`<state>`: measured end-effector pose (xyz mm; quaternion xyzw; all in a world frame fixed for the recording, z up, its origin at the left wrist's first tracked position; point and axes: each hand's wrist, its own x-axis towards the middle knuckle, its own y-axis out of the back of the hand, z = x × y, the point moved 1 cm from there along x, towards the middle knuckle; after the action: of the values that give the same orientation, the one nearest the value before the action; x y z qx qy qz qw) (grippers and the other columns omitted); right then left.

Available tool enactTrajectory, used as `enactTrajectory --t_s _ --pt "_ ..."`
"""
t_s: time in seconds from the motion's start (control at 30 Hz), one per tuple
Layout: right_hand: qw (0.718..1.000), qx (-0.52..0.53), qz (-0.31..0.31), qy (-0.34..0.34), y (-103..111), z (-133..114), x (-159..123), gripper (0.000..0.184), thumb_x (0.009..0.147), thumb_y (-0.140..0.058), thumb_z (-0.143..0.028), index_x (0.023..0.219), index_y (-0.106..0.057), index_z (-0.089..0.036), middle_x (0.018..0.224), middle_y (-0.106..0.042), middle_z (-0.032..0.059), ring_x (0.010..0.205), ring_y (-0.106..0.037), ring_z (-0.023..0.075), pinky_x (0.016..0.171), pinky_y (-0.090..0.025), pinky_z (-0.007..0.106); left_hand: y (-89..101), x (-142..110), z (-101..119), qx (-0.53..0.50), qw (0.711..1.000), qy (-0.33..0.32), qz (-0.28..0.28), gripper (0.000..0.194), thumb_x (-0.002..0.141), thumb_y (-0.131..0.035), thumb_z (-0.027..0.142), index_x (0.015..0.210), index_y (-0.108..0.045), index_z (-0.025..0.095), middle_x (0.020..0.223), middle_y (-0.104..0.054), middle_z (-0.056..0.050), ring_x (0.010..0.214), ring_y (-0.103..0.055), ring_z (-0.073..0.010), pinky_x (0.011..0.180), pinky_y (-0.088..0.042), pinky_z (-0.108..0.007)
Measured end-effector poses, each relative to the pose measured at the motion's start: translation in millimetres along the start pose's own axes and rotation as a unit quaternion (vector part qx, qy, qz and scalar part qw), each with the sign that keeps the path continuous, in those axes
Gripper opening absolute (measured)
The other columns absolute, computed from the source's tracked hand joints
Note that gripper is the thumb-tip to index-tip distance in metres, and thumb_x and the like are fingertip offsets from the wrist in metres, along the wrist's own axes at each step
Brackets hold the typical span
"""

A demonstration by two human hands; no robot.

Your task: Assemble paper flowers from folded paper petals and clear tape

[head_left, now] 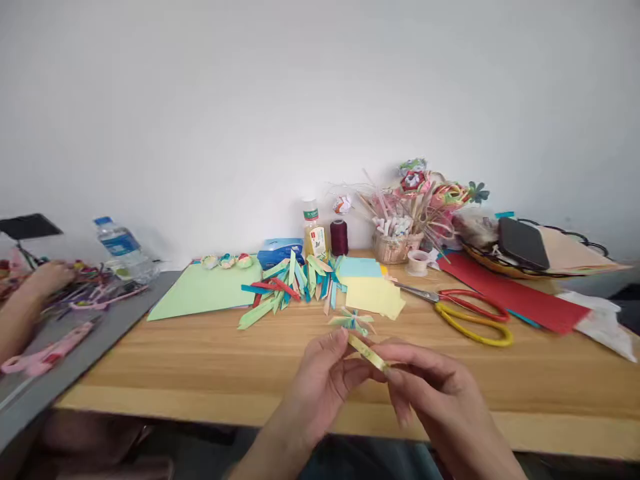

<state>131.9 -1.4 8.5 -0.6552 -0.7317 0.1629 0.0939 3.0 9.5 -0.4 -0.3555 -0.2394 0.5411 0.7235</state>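
Observation:
A narrow folded strip of yellow paper point(367, 353) slants between my two hands above the table's front part. My left hand point(323, 383) pinches its upper left end between thumb and fingers. At the lower right end, the thumb and forefinger of my right hand point(433, 387) close on the strip. Just beyond the hands lies a small star-like piece of folded paper strips point(354, 321). Behind it are a heap of folded coloured strips point(295, 280) and a stack of yellow paper sheets point(373, 295).
Scissors with red and yellow handles point(473, 317) lie right. Along the wall stand a glue bottle point(315, 233), a dark red thread spool point(339, 238) and a basket point(397, 248) of paper flowers. Green sheets point(205, 293) lie left. Another person's hand point(53, 277) is far left.

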Motion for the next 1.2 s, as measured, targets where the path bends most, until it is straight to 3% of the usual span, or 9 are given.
enactTrajectory --t_s 0.13,0.37,0.5,0.8,0.9,1.2 --pt "1.000 -0.007 -0.004 -0.006 -0.8 -1.8 0.6 0.011 0.060 -0.076 -0.028 0.068 -0.074 -0.021 0.048 -0.057 -0.0038 0.036 -0.043 0.0034 0.043 -0.031 0.017 -2.3 -0.7 -1.2 0.010 1.000 -0.005 0.001 0.021 0.080 -0.062 0.028 0.079 -0.072 0.009 0.074 -0.071 -0.006 0.066 -0.066 -0.0123 0.069 -0.053 -0.021" --pt "0.999 0.021 -0.030 -0.004 0.6 -2.2 1.1 0.014 0.062 -0.076 -0.031 0.064 -0.072 -0.018 0.057 -0.060 -0.0030 0.037 -0.041 0.0018 0.045 -0.034 0.018 -1.7 -2.8 -2.3 0.014 1.000 -0.011 -0.004 0.019 0.079 -0.064 0.027 0.074 -0.070 0.010 0.071 -0.070 -0.006 0.066 -0.066 -0.0120 0.069 -0.053 -0.020" --pt "0.997 0.029 -0.064 -0.006 2.6 1.7 4.8 0.014 0.065 -0.075 -0.032 0.066 -0.071 -0.018 0.051 -0.054 -0.0055 0.038 -0.040 0.0028 0.046 -0.034 0.018 -1.1 -2.7 -2.5 0.021 1.000 -0.015 0.009 0.019 0.076 -0.066 0.028 0.073 -0.069 0.010 0.068 -0.067 -0.005 0.064 -0.065 -0.0113 0.068 -0.052 -0.019" --pt "0.997 0.033 -0.064 -0.020 2.6 4.1 4.5 0.017 0.066 -0.074 -0.032 0.061 -0.067 -0.017 0.046 -0.051 -0.0060 0.044 -0.045 0.0059 0.053 -0.037 0.019 -2.0 -3.5 -0.5 0.047 0.997 -0.020 0.051 0.022 0.066 -0.075 0.030 0.067 -0.065 0.010 0.065 -0.063 -0.002 0.061 -0.062 -0.0102 0.064 -0.051 -0.019" --pt "0.998 0.034 -0.048 -0.017 1.0 4.1 3.7 0.018 0.064 -0.075 -0.032 0.059 -0.066 -0.017 0.045 -0.051 -0.0051 0.045 -0.046 0.0073 0.052 -0.038 0.020 -2.4 -4.6 -0.4 0.057 0.996 -0.034 0.056 0.021 0.066 -0.075 0.029 0.067 -0.065 0.010 0.066 -0.061 -0.001 0.063 -0.061 -0.0100 0.065 -0.051 -0.019" --pt "0.994 0.027 0.082 0.063 -13.2 3.9 -2.9 0.009 0.061 -0.072 -0.027 0.061 -0.068 -0.019 0.047 -0.055 -0.0050 0.044 -0.051 0.0076 0.048 -0.044 0.017 3.1 -8.7 -9.6 0.077 0.988 -0.099 0.090 0.021 0.068 -0.074 0.030 0.068 -0.062 0.013 0.077 -0.058 -0.001 0.071 -0.056 -0.0094 0.068 -0.048 -0.019"
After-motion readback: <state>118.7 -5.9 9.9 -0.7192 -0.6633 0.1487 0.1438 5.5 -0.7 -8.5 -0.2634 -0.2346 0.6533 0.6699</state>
